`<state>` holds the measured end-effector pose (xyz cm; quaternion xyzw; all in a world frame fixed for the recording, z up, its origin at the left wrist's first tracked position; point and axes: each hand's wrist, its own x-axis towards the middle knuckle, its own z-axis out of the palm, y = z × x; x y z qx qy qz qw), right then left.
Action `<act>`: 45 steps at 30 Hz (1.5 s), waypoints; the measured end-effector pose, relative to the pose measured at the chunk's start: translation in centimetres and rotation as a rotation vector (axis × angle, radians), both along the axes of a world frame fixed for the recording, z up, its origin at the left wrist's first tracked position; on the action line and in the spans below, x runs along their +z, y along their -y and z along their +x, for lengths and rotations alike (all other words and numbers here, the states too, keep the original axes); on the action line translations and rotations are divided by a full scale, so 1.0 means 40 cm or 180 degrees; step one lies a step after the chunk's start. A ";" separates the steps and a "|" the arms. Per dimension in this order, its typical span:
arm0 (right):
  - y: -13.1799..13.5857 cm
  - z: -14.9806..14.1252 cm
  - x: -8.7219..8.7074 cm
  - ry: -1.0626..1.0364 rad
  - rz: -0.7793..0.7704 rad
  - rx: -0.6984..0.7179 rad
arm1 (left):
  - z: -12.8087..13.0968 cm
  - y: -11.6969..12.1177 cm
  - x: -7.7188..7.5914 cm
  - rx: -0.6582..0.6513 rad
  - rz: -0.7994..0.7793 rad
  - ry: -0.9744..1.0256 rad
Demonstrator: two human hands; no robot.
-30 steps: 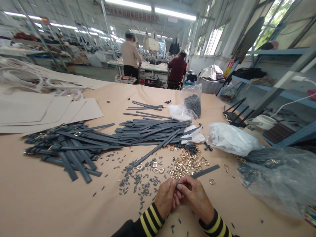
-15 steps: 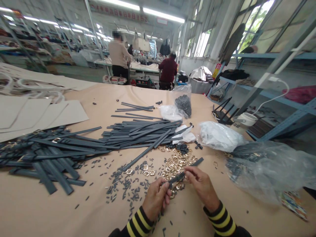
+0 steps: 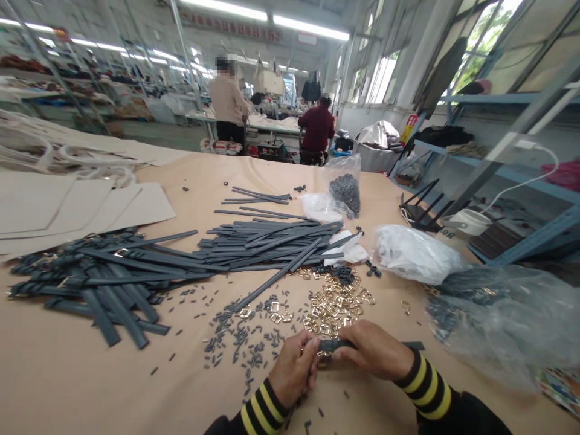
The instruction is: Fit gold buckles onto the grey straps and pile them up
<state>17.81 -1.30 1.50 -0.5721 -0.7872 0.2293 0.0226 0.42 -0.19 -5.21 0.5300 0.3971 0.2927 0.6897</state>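
Both my hands are low on the tan paper-covered table [image 3: 90, 386], pinching a dark grey strap [image 3: 333, 345] between them. My left hand [image 3: 293, 368] grips its left end, where a small gold buckle [image 3: 324, 361] shows partly under the fingers. My right hand [image 3: 371, 350] holds the strap further along, and its tail sticks out to the right. Just beyond my hands lies a heap of gold buckles [image 3: 335, 305]. To its left are scattered short grey strap pieces [image 3: 235, 332]. How the strap and buckle join is hidden by my fingers.
Long grey strips [image 3: 267, 241] and a pile of buckled straps [image 3: 99, 278] cover the table's middle and left. Bags [image 3: 347, 193] stand at the far side, and a clear plastic bag [image 3: 498, 320] lies right. Two co-workers [image 3: 229, 103] stand beyond the table.
The strap has swung from a diagonal to nearly level, and my hands have closed in on it, with the buckle now at its left end. The camera view has shifted slightly.
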 end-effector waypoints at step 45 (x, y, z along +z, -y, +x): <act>0.024 -0.061 -0.054 -0.1897 -0.0784 0.0456 | -0.014 0.014 0.013 -0.0381 0.1202 -0.0332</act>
